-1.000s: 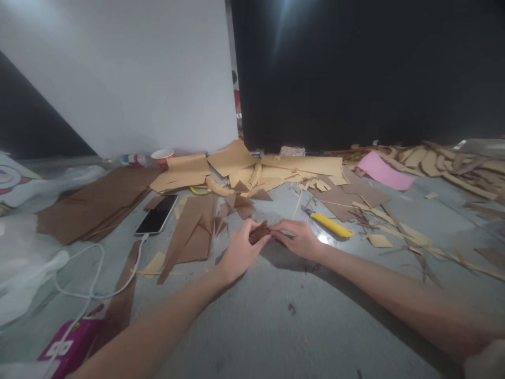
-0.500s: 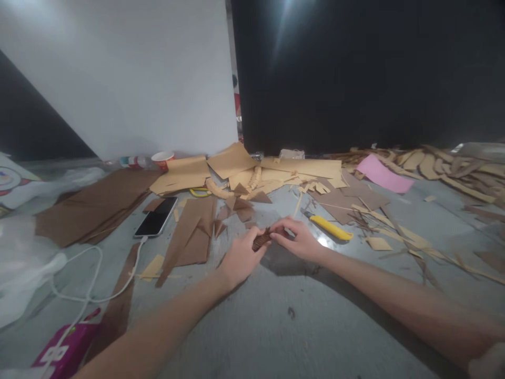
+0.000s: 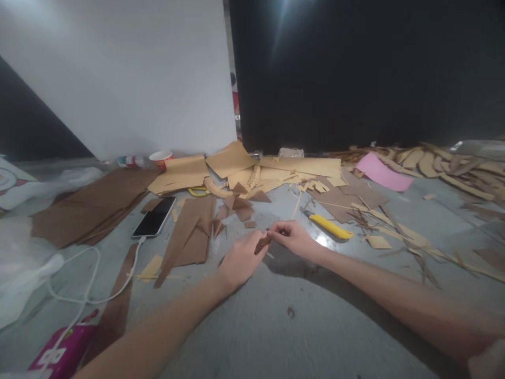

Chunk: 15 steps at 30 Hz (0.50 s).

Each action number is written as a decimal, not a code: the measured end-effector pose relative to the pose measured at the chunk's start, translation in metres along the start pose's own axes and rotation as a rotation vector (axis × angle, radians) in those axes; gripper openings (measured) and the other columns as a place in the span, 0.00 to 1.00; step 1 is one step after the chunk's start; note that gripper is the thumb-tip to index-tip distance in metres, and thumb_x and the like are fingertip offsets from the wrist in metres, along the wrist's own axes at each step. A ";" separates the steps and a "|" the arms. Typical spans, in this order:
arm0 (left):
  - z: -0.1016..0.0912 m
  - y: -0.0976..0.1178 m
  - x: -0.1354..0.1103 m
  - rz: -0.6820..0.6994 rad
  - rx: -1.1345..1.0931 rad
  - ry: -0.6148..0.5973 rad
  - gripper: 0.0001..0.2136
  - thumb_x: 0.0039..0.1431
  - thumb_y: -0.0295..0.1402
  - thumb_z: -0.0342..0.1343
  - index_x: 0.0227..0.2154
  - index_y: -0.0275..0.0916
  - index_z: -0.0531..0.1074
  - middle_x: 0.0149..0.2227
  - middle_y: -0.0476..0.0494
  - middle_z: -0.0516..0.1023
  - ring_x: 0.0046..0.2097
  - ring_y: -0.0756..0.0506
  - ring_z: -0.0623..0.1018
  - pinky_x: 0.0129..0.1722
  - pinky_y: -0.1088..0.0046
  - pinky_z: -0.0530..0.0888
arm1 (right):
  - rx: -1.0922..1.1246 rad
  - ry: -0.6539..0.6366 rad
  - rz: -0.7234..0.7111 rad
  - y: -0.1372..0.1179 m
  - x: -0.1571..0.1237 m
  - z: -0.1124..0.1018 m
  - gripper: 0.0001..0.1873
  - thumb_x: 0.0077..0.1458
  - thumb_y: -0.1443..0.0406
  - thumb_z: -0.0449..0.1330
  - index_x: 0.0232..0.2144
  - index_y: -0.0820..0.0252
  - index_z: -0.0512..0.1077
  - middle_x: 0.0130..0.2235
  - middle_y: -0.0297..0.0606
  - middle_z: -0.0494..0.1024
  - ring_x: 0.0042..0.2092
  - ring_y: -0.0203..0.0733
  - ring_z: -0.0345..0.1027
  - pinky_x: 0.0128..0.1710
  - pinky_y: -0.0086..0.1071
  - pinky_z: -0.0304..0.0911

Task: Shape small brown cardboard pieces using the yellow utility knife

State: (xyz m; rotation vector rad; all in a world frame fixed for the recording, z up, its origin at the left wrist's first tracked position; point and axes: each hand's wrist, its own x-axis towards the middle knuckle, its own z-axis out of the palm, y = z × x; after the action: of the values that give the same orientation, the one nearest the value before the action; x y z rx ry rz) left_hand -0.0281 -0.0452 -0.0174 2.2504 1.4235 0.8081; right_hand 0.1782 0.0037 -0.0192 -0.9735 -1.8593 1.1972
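In the middle of the head view, my left hand (image 3: 243, 259) is closed around a small brown ridged piece (image 3: 262, 243), and its fingers cover most of it. My right hand (image 3: 294, 239) pinches at the far end of the same piece, thumb and forefinger together beside the left fingertips. A yellow utility knife (image 3: 330, 226) lies just right of my right hand. Brown triangular scraps (image 3: 241, 206) are scattered beyond the hands, and a folded brown sheet (image 3: 195, 231) rests left of them.
Left are a phone (image 3: 154, 217) on a white cable (image 3: 94, 301), a magenta box (image 3: 65, 350) and stacked brown sheets (image 3: 92, 202). Tan sheets (image 3: 303, 167) and a paper cup (image 3: 161, 159) line the back. A pink sheet (image 3: 383, 172) and cut strips (image 3: 410, 239) lie right.
My right hand has shifted slightly, its fingers now more curled at the piece's end. Less of the brown piece shows between the hands. The view has moved a little.
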 end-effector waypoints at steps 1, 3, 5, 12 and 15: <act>0.000 0.000 0.000 -0.007 0.002 -0.003 0.04 0.71 0.33 0.57 0.46 0.45 0.72 0.45 0.45 0.84 0.48 0.42 0.84 0.48 0.66 0.76 | -0.009 0.040 0.003 0.001 0.000 0.001 0.20 0.64 0.49 0.63 0.31 0.59 0.77 0.28 0.34 0.76 0.30 0.37 0.65 0.31 0.30 0.61; -0.001 0.001 0.001 -0.018 0.007 -0.010 0.04 0.71 0.33 0.57 0.46 0.45 0.72 0.44 0.45 0.83 0.47 0.42 0.84 0.47 0.67 0.76 | -0.012 0.116 -0.011 0.002 0.000 0.003 0.18 0.62 0.50 0.65 0.33 0.59 0.76 0.27 0.31 0.72 0.29 0.36 0.61 0.29 0.30 0.59; -0.001 0.001 0.001 -0.030 0.010 -0.015 0.04 0.71 0.34 0.57 0.46 0.45 0.72 0.42 0.46 0.83 0.46 0.42 0.83 0.46 0.67 0.75 | -0.006 0.156 -0.034 0.002 -0.001 0.004 0.17 0.61 0.51 0.66 0.34 0.58 0.76 0.26 0.28 0.67 0.28 0.36 0.59 0.29 0.30 0.58; -0.002 0.001 0.002 -0.074 -0.018 -0.009 0.05 0.71 0.35 0.58 0.46 0.46 0.72 0.45 0.47 0.84 0.48 0.42 0.84 0.47 0.67 0.75 | -0.032 0.131 -0.062 0.000 -0.003 0.003 0.18 0.63 0.49 0.64 0.36 0.58 0.79 0.26 0.31 0.71 0.29 0.37 0.61 0.30 0.31 0.58; -0.002 0.002 0.002 -0.088 -0.033 -0.008 0.05 0.70 0.34 0.59 0.47 0.46 0.72 0.46 0.47 0.84 0.48 0.42 0.84 0.48 0.67 0.76 | -0.030 0.091 -0.063 -0.001 -0.003 0.002 0.18 0.64 0.50 0.63 0.36 0.59 0.79 0.30 0.35 0.77 0.31 0.38 0.65 0.32 0.31 0.61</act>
State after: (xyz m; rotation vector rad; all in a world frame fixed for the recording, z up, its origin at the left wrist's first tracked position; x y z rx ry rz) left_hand -0.0273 -0.0441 -0.0142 2.1479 1.4829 0.7879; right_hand 0.1779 -0.0004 -0.0192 -0.9629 -1.8274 1.0728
